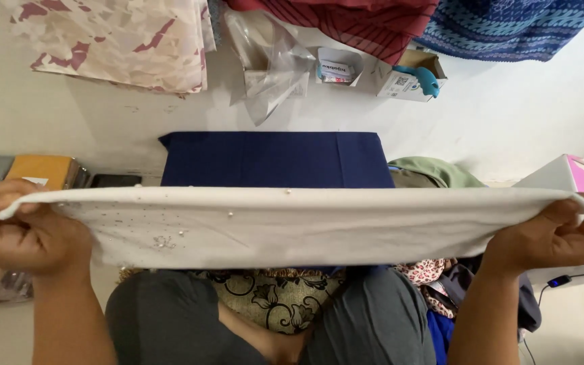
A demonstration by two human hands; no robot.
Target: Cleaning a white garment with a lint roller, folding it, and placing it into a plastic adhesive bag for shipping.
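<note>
The white beaded cloth is stretched left to right, each end gripped by a closed left hand and right hand.

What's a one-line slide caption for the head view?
Left hand and right hand stretch a folded white beaded cloth taut above a folded navy cloth.
</note>
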